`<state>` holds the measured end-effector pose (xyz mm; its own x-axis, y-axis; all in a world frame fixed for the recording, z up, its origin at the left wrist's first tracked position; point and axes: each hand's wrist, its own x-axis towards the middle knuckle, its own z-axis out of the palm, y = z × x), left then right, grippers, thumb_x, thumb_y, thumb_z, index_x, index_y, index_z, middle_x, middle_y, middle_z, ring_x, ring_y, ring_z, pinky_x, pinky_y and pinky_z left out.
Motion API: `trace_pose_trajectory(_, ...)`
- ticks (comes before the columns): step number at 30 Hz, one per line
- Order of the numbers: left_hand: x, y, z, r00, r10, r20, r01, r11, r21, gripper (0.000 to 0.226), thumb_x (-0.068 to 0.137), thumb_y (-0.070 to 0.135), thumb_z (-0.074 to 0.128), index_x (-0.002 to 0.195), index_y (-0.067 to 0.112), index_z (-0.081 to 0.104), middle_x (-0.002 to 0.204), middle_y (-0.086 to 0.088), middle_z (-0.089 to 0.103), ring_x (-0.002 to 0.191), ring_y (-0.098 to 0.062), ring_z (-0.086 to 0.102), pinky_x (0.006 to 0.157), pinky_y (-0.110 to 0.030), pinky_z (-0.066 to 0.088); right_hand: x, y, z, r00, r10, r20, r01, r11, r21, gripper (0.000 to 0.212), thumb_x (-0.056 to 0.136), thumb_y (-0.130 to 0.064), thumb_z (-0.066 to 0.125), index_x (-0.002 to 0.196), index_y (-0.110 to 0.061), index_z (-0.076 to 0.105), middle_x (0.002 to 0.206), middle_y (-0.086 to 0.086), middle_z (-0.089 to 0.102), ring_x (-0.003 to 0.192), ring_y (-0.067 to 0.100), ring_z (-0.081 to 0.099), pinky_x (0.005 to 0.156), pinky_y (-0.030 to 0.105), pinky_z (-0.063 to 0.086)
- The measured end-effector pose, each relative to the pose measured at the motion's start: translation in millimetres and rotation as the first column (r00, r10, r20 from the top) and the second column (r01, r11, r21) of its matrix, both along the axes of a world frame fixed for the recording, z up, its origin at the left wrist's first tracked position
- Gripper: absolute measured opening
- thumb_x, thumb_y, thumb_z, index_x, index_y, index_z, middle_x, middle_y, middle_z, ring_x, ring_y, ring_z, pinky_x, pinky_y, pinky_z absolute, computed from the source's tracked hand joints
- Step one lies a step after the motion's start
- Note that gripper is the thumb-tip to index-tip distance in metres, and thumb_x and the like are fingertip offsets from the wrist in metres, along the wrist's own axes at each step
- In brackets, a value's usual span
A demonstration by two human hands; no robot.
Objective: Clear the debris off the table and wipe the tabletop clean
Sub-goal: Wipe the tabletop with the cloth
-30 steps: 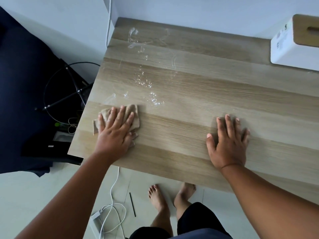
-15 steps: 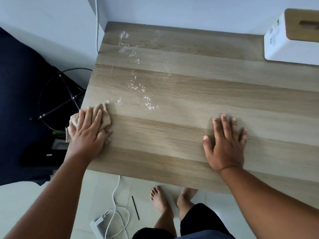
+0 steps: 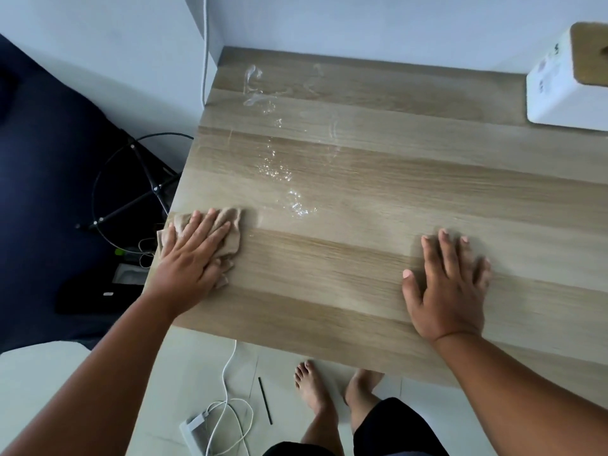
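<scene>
Since half a second ago the left hand (image 3: 194,255) has slid the cloth (image 3: 227,225) rightward from the table (image 3: 362,307) edge, flat-fingered, pressing it at centre left. Right hand (image 3: 450,291) rests flat, released. Soft and limp, the cloth likely bunches; palm pressure suits it.

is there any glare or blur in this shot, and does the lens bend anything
Head view: soft daylight glints off the wet streaks on the table, brightest above the cloth; the right hand shows slight motion blur at its fingers, the left hand is sharper; the wide lens tilts the table edges and stretches the white box at the frame's corner.
</scene>
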<state>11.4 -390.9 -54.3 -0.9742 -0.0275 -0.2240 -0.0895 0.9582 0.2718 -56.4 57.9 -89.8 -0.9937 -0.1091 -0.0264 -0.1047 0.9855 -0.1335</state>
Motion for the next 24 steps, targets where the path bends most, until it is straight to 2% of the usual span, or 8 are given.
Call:
trace_pose_trajectory(4,-38,5,-3,0.970,0.242,0.033,-0.240,0.969,-0.064,0.078,0.090,0.050,0.030,0.165,0.034,0.018,0.175,0.003,-0.001,0.160,-0.022,-0.012,0.126,-0.059,-0.010,0,0,0,1.000,0.005,0.000,-0.005,1.000,0.008,0.074,0.094,-0.057,0.036,0.161,-0.024,0.031,0.173,0.005,0.017,0.161,0.033,0.004,0.126,0.065,0.004)
trace_pose_trajectory(7,-77,30,-5,0.954,0.296,0.044,-0.291,0.952,-0.096,0.080,0.087,0.045,0.028,0.165,0.034,0.016,0.175,-0.001,-0.003,0.160,-0.028,-0.011,0.123,-0.065,-0.012,0,1,0,1.000,0.005,0.007,-0.005,1.000,0.008,0.075,0.094,-0.056,0.036,0.161,-0.024,0.032,0.173,0.005,0.016,0.161,0.032,0.004,0.126,0.064,0.003)
trace_pose_trajectory(11,-89,71,-6,0.991,0.112,0.067,-0.105,0.990,-0.095,0.079,0.088,0.051,0.026,0.165,0.036,0.013,0.174,0.000,-0.009,0.159,-0.028,-0.017,0.122,-0.066,-0.014,0,0,1,1.000,0.004,0.012,-0.005,1.000,0.011,0.075,0.094,-0.057,0.035,0.161,-0.024,0.032,0.174,0.004,0.015,0.161,0.032,0.003,0.126,0.065,0.004)
trace_pose_trajectory(13,-70,88,-6,0.999,0.020,0.028,-0.018,0.997,-0.070,0.079,0.089,0.055,0.028,0.164,0.034,0.018,0.174,0.000,-0.003,0.160,-0.029,-0.012,0.123,-0.066,-0.011,0,0,1,1.000,0.003,0.011,-0.003,1.000,0.012,0.075,0.094,-0.057,0.035,0.161,-0.024,0.032,0.174,0.004,0.015,0.161,0.032,0.003,0.126,0.065,0.005)
trace_pose_trajectory(17,-16,81,-8,0.987,-0.146,-0.064,0.142,0.988,-0.065,0.073,0.091,0.047,0.039,0.161,0.026,0.036,0.173,-0.003,0.018,0.161,-0.030,0.007,0.123,-0.069,0.009,-1,1,0,1.000,0.004,0.003,-0.004,1.000,0.008,0.075,0.094,-0.057,0.036,0.161,-0.024,0.033,0.174,0.004,0.015,0.161,0.032,0.005,0.125,0.066,0.006)
trace_pose_trajectory(19,-3,60,-8,0.983,-0.169,-0.078,0.163,0.984,-0.078,0.074,0.090,0.045,0.041,0.161,0.026,0.035,0.173,-0.002,0.019,0.161,-0.029,0.008,0.123,-0.070,0.011,-1,0,-1,1.000,0.002,-0.007,-0.002,1.000,-0.001,0.075,0.094,-0.056,0.037,0.160,-0.023,0.034,0.173,0.004,0.017,0.161,0.033,0.006,0.124,0.067,0.008)
trace_pose_trajectory(21,-6,47,-8,0.994,-0.079,-0.073,0.074,0.995,-0.072,0.076,0.089,0.046,0.039,0.162,0.026,0.032,0.173,-0.002,0.015,0.161,-0.027,0.004,0.124,-0.069,0.006,0,0,-2,1.000,0.002,-0.019,-0.002,1.000,-0.008,0.074,0.093,-0.056,0.038,0.160,-0.023,0.035,0.173,0.005,0.018,0.161,0.034,0.007,0.124,0.067,0.009)
trace_pose_trajectory(24,-36,55,-9,0.983,0.181,-0.036,-0.183,0.980,-0.080,0.079,0.087,0.046,0.033,0.164,0.030,0.026,0.174,0.000,0.006,0.161,-0.027,-0.004,0.125,-0.064,-0.008,0,0,-4,0.999,0.005,-0.035,-0.005,1.000,-0.007,0.075,0.093,-0.055,0.039,0.160,-0.022,0.036,0.173,0.005,0.019,0.161,0.034,0.008,0.124,0.067,0.009)
